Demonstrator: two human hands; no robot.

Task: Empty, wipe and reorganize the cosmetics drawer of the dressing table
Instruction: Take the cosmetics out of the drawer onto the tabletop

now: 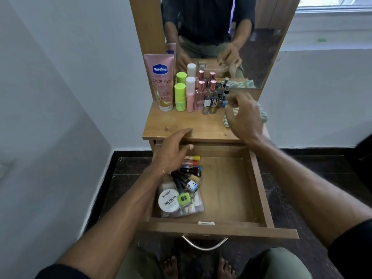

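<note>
The wooden drawer is pulled out. Its left side holds lip balms, dark-capped nail polish bottles, a green bottle, a white round jar and a clear pouch. The right side of the drawer is bare wood. My left hand hovers over the back left of the drawer with fingers spread, holding nothing. My right hand is above the tabletop, fingers loosely curled beside a blue nail polish bottle, and I see nothing in it.
Along the back of the tabletop stand a pink Vaseline tube, green sticks, a pink bottle and several small nail polishes. A green patterned cloth lies under my right hand. The mirror rises behind. The drawer handle hangs in front.
</note>
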